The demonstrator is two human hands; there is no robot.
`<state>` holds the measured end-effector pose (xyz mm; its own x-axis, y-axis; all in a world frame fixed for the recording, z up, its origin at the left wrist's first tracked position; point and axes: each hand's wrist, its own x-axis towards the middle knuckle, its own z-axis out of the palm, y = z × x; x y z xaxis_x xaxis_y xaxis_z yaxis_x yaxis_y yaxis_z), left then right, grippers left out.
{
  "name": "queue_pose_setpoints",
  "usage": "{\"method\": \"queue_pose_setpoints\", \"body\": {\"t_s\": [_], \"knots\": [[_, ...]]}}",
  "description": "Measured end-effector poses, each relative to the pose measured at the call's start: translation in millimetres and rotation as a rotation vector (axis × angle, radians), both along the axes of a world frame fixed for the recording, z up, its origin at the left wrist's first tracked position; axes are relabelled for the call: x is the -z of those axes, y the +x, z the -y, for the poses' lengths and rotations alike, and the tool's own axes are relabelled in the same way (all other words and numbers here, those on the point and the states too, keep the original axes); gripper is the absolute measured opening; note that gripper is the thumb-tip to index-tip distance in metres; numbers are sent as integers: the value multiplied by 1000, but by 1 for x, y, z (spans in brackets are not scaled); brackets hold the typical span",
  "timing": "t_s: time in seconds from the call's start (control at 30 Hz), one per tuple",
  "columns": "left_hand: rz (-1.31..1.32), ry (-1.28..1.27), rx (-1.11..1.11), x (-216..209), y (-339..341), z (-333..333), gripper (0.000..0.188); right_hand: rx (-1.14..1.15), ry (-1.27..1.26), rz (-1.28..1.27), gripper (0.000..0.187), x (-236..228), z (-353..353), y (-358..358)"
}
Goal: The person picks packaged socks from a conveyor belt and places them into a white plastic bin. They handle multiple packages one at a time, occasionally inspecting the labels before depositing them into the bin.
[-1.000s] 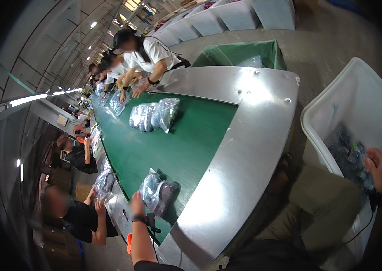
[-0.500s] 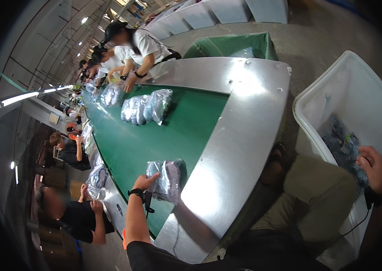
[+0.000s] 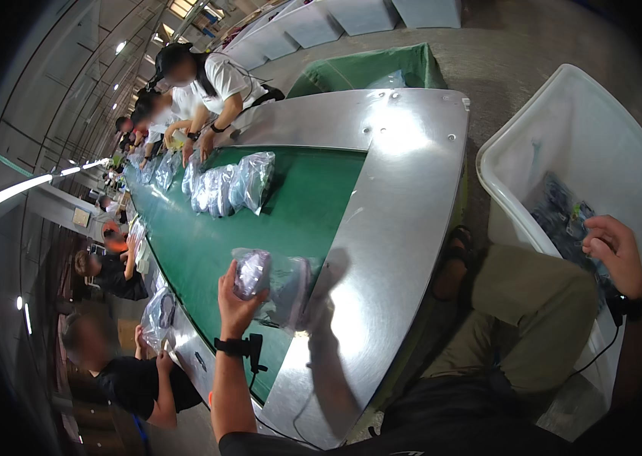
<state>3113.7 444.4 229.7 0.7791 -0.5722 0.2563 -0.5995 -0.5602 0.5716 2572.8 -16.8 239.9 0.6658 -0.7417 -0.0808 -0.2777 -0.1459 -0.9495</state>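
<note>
The left-hand grip (image 3: 237, 308) pinches a filled plastic bag (image 3: 252, 271) over the conveyor belt (image 3: 309, 209); the right-hand grip (image 3: 616, 254) curls above the bin (image 3: 594, 140), hold unclear.

I have my left arm (image 3: 231, 406) up across the left edge of the surface (image 3: 382, 235), near its close end. My left hand (image 3: 239, 304) points up and grips, thumb to the right. My right arm (image 3: 632, 357) is well past the right edge; my right hand (image 3: 614, 247) points left, fingers half bent, thumb close by.
</note>
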Motion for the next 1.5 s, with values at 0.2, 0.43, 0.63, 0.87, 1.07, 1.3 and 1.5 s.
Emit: {"method": "queue_pose_setpoints", "body": {"t_s": [0.2,0.43,0.63,0.87,1.07,1.3,1.5], "knots": [[415,148,-14,-33,-74,68,87,-91,-51,20,29,-22,-8,22],[-139,263,236,-35,-123,92,62,-326,-202,19,28,-33,-39,54],[-69,313,58,42,-88,102,65,-706,-240,-87,37,-13,-76,82],[-1111,-217,234,40,-126,120,58,-769,42,-31,66,34,-107,128],[-1568,-420,258,38,-191,171,52,-414,395,-261,64,76,-117,174],[-1919,-569,198,24,-200,188,62,-406,516,-27,47,50,-100,137],[-1938,-555,261,23,-207,195,64,-358,593,-101,45,29,-69,118]]}}
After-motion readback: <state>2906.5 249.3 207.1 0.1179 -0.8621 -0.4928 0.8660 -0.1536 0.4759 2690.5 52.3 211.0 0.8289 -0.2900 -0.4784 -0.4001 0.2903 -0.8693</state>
